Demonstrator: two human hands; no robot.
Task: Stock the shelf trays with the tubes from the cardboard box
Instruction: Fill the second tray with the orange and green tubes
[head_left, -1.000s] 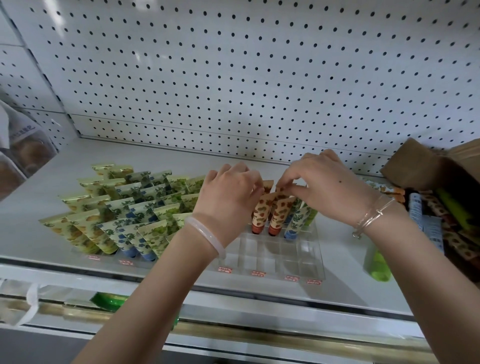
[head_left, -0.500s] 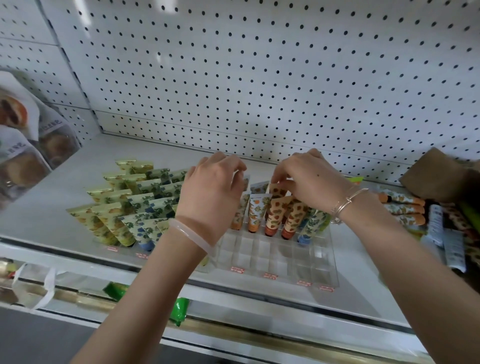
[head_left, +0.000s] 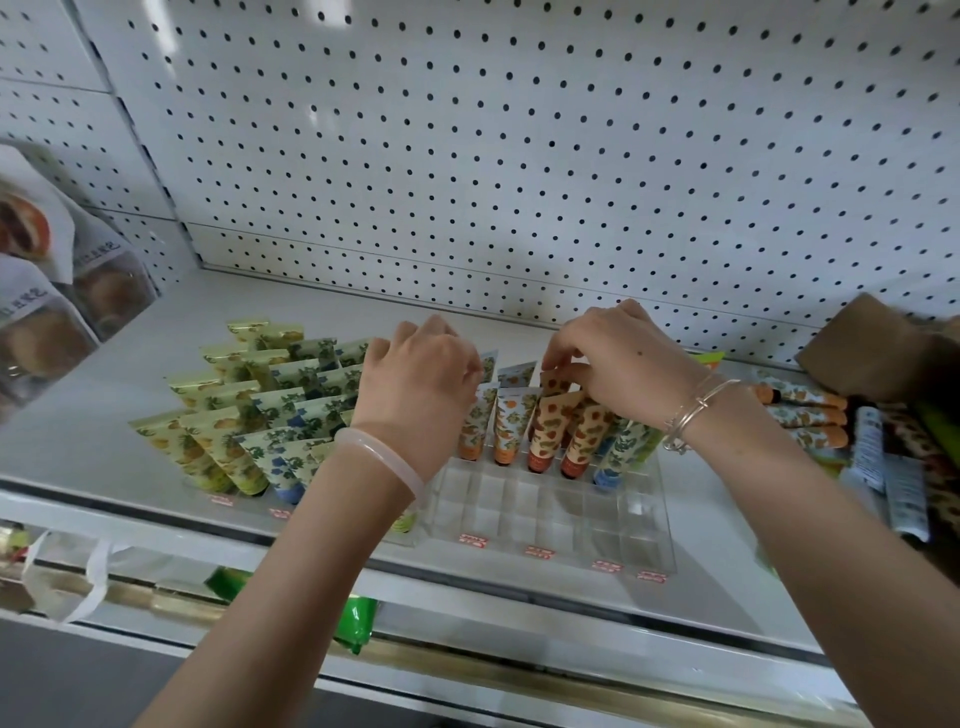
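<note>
A clear compartment tray (head_left: 550, 514) sits on the white shelf with patterned tubes standing in its back rows. My right hand (head_left: 618, 358) pinches the top of a red-capped tube with orange fruit print (head_left: 551, 415) in the tray. My left hand (head_left: 415, 384) is curled over the tray's left back corner, its fingertips at a tube top (head_left: 488, 366); what it holds is hidden. To the left a second tray is packed with yellow and blue leaning tubes (head_left: 249, 415). The cardboard box (head_left: 878, 348) stands at the far right with loose tubes (head_left: 800, 415) in it.
A white pegboard wall (head_left: 519, 156) backs the shelf. Packaged pastries (head_left: 47, 291) hang at the left. Green packets (head_left: 353, 618) show on the shelf below. The front rows of the clear tray are bare compartments with red price tags along the edge.
The view has shifted left and closer. Both hands stay over the tray's back rows; two orange-capped tubes now show at the left of the row.
</note>
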